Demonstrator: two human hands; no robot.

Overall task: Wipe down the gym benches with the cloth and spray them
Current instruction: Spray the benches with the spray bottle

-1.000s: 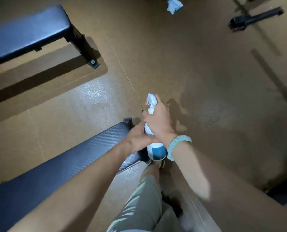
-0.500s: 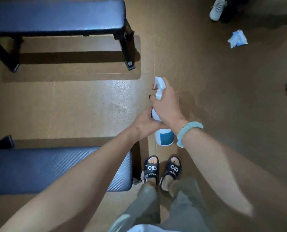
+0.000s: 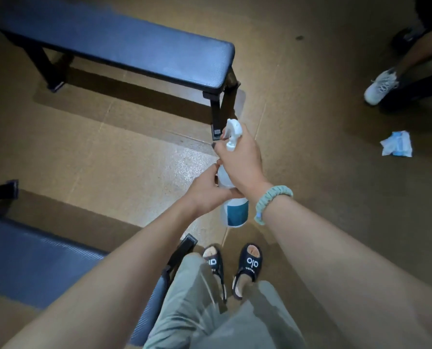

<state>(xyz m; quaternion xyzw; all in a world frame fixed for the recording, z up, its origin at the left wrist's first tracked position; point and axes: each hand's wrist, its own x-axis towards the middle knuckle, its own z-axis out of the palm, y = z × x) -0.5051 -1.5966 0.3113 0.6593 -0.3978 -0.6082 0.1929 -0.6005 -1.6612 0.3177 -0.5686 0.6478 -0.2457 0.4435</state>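
Both hands closed on spray bottle (image 3: 235,210), held upright in mid-air between near bench (image 3: 33,260) at left and far bench (image 3: 134,46): right hand (image 3: 242,162) wrapped round neck under trigger head, left hand (image 3: 207,195) clasping body. Probably light, rigid plastic, slick if wet; best gripped at neck. Crumpled cloth (image 3: 397,143) on floor (image 3: 323,172), far right, well apart
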